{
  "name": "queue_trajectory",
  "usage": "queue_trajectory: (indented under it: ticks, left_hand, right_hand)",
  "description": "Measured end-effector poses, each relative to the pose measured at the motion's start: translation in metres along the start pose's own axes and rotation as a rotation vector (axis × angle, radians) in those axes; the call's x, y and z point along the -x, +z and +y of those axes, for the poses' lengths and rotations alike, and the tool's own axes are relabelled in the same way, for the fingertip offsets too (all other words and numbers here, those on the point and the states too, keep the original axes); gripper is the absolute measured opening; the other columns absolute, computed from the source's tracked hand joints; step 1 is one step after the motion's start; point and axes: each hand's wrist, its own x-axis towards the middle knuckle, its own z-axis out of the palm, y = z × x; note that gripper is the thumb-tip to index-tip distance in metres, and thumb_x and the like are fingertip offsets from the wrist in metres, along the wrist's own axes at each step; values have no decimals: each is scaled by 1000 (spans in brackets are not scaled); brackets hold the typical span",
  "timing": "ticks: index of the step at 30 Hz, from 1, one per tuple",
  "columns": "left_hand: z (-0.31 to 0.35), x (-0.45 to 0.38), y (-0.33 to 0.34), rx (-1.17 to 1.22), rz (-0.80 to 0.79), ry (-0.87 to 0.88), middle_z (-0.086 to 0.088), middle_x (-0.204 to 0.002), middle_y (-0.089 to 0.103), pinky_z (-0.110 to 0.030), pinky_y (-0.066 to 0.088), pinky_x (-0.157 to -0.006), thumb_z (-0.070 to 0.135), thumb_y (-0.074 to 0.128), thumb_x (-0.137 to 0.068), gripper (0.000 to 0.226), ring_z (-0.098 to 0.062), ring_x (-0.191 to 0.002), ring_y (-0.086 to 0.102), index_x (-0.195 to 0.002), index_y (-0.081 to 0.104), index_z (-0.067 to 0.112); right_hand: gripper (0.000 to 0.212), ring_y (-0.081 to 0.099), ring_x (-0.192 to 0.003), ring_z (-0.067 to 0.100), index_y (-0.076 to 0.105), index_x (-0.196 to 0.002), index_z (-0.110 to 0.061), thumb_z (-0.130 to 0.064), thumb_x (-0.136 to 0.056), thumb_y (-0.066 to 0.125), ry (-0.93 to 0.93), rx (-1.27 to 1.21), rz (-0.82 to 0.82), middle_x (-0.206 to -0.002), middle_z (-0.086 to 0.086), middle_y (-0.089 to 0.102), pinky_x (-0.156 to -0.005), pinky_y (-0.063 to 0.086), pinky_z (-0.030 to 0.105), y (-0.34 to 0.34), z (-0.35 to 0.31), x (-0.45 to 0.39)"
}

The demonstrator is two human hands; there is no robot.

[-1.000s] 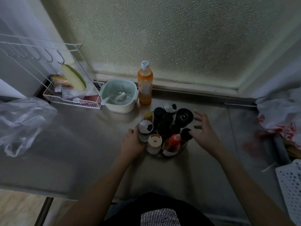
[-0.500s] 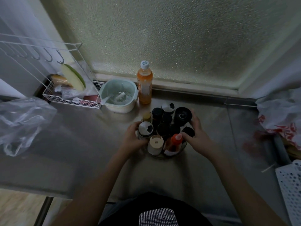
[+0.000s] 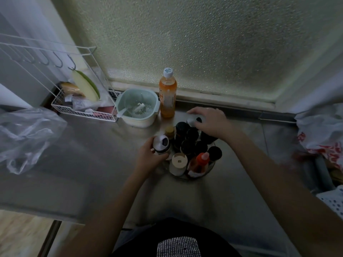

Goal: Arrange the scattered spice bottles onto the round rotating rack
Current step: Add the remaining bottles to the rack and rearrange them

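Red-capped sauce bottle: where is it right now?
In the head view, the red-capped sauce bottle stands at the round rack's near edge, right of the beige-lidded jar.

Orange bottle [image 3: 167, 95], mint-green colander [image 3: 138, 106]

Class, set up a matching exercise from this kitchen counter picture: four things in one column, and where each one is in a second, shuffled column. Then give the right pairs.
Things
1. orange drink bottle
2. red-capped bottle
3. pale green strainer bowl
4. clear plastic bag

Places
A. at the near edge of the round rack
B. at the far left of the counter
C. upright by the frosted window, behind the rack
D. between the white wire basket and the orange drink bottle

Pairs: 1-C, 2-A, 3-D, 4-B
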Motion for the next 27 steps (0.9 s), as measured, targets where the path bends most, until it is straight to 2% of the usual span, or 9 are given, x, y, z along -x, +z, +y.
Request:
queue_trajectory:
  ticks: [3, 7, 12, 15, 19, 21, 23, 25, 27]
  left_hand:
    - [12, 3, -4, 49, 94, 27, 15, -92, 69, -27, 59, -74, 34, 79, -57, 39, 2, -86, 67, -91, 59, 41]
    - [25, 0, -13, 129, 249, 66, 16, -88, 67, -9, 52, -67, 19, 80, -63, 39, 9, -82, 64, -95, 60, 27]
    - [41, -17, -30, 112, 327, 139, 17, -92, 65, -8, 52, -66, 21, 81, -65, 46, 11, -85, 63, -105, 59, 23]
    - [50, -27, -36, 88, 328, 155, 22, -91, 66, -15, 56, -71, 31, 80, -63, 48, 5, -89, 65, -105, 58, 28]
    - [60, -37, -35, 55, 275, 202, 28, -87, 65, -2, 48, -65, 33, 78, -62, 46, 15, -86, 61, -103, 57, 28]
    - [64, -40, -31, 22, 256, 199, 23, -86, 64, -8, 51, -67, 40, 76, -59, 46, 11, -85, 63, -100, 56, 33]
    - [67, -41, -28, -11, 230, 192, 26, -84, 63, -20, 56, -71, 45, 75, -57, 47, 11, -83, 63, -98, 52, 45]
    - [67, -41, -26, -21, 224, 197, 28, -83, 62, -29, 59, -75, 46, 76, -57, 50, 13, -83, 61, -98, 48, 52]
    - [66, -41, -25, -8, 249, 192, 23, -85, 64, -37, 60, -76, 44, 77, -58, 47, 6, -86, 63, -98, 53, 45]
  right_hand:
    - [40, 45, -127, 17, 49, -123, -40, -40, -84, 59, -120, 225, -200, -124, -9, 60, -112, 1, 62, 9, -15, -22]
    - [44, 47, -125, 20, 51, -122, -35, -43, -80, 64, -178, 366, -227, -118, -5, 61, -109, -8, 64, 20, -20, -33]
    - [37, 53, -108, 20, 57, -102, -29, -51, -74, 63, -234, 406, -174, -86, -8, 52, -112, -1, 59, 28, -25, -32]
    - [39, 54, -103, 17, 60, -97, -29, -56, -70, 61, -338, 413, -171, -79, -12, 50, -115, 3, 49, 34, -23, -27]
    - [43, 50, -109, 17, 58, -107, -33, -56, -71, 63, -384, 326, -242, -84, -19, 47, -114, 9, 45, 39, -18, -17]
    - [43, 47, -112, 15, 57, -111, -36, -57, -74, 62, -363, 285, -275, -98, -11, 55, -112, 15, 45, 35, -18, -13]
    - [35, 50, -106, 12, 61, -108, -37, -54, -77, 62, -307, 138, -270, -98, -13, 55, -99, 33, 37, 27, -18, -10]
    - [24, 57, -97, 11, 64, -105, -31, -40, -83, 63, -209, -62, -140, -97, -11, 60, -77, 41, 25, 15, -12, -7]
    - [23, 60, -97, 13, 63, -109, -24, -27, -86, 62, -121, -100, 82, -103, -3, 67, -78, 46, 27, 2, -4, -6]
